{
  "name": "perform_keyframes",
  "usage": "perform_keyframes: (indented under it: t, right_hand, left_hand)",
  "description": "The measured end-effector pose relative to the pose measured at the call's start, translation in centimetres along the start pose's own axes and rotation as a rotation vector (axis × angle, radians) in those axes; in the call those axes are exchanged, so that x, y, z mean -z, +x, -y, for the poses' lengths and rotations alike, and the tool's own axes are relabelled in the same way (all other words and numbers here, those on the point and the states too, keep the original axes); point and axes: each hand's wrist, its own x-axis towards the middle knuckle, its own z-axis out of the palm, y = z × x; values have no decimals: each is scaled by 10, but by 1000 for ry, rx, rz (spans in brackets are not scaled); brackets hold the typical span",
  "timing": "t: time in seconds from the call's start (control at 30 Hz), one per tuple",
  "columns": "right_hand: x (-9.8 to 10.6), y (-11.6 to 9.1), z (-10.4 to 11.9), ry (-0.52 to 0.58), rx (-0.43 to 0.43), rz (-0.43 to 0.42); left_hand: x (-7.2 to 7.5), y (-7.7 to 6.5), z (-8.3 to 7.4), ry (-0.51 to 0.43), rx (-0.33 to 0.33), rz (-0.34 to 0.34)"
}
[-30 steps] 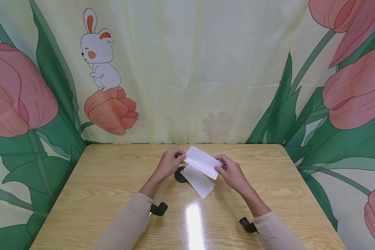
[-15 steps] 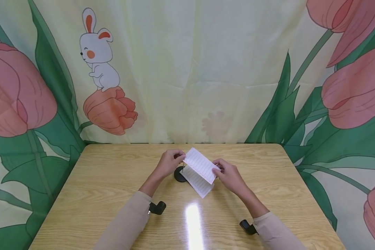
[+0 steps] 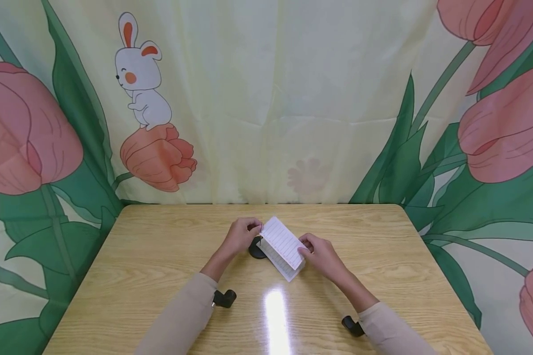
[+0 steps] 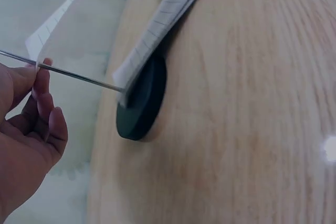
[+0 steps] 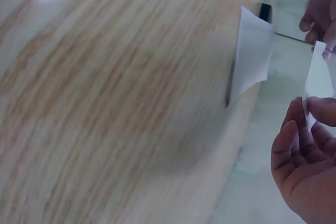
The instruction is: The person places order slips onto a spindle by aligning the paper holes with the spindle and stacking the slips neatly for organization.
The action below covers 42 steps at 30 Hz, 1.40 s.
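Note:
A lined white paper slip (image 3: pixel 281 238) is held at both ends above the table. My left hand (image 3: pixel 240 235) pinches its left corner between thumb and fingers, where the thin metal rod (image 4: pixel 81 77) of a paper spike passes through or right beside it. The fingers of my right hand (image 3: pixel 322 253) pinch the right end of this slip (image 5: pixel 317 77). Below it, other lined slips (image 4: pixel 151 32) sit on the rod, down against the spike's round black base (image 4: pixel 156 103). In the head view the upper slip covers much of the lower slips (image 3: pixel 288 272).
The spike stands on a wood-grain table (image 3: pixel 169 236) with a bright light reflection near the front. A curtain (image 3: pixel 248 98) with a rabbit and tulips hangs behind the table's back edge. Black camera mounts (image 3: pixel 224 299) stick out from both wrists.
The upper slip has come down toward the lower slips and now overlaps them more. My right hand has shifted down and left with it; my left hand has lowered slightly along the rod.

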Motion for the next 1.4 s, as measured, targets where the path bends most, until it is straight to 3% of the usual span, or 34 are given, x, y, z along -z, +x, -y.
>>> perform_keyframes:
  t: [0.3,0.7,1.07,1.4]
  right_hand:
    - [-12,-3,-7,-24,-91,47]
    - [-25,-2,-16,-91,-72,63]
    - [-32,-4,-17,-131,-75,67]
    - [-35,-3,-17,-102,-71,86]
  left_hand:
    - [-11,-4,17,19,64,33]
    - [-15,-3,32,65,118,56]
    - [-21,-1,38,135,59,72]
    - [-21,-3,43,147,69,37]
